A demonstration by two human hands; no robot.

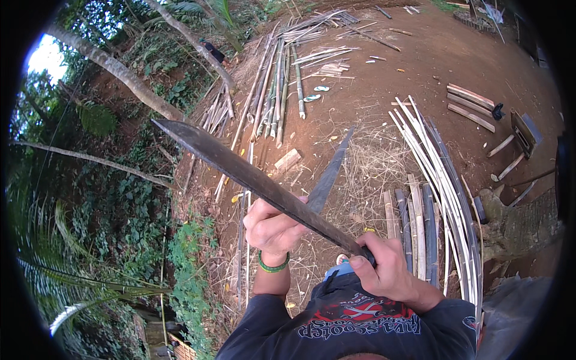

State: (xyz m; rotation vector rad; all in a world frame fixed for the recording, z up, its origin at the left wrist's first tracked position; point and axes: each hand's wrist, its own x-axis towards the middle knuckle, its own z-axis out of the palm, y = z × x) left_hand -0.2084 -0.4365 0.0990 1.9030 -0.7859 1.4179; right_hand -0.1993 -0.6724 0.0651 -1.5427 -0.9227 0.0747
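Note:
My right hand (384, 267) is closed around the dark handle end of a long, curved machete (240, 171). Its broad dark blade slants up and left across the view, tip at the far left. Just behind the blade, my left hand (270, 228) is closed in a fist, wearing a green band at the wrist. From that fist a grey, pointed knife blade (330, 175) slants up and right over the ground. The knife's handle is hidden by my fingers and the machete. The two blades cross near my left fingers; whether they touch I cannot tell.
Long pale split-bamboo strips (432, 156) lie to the right, beside short bamboo pieces (416, 225). Bamboo poles (279, 90) and a pair of slippers (317, 93) lie farther off. A tree stump (516, 222) stands right. Leafy slope left; another person (213, 52) far back.

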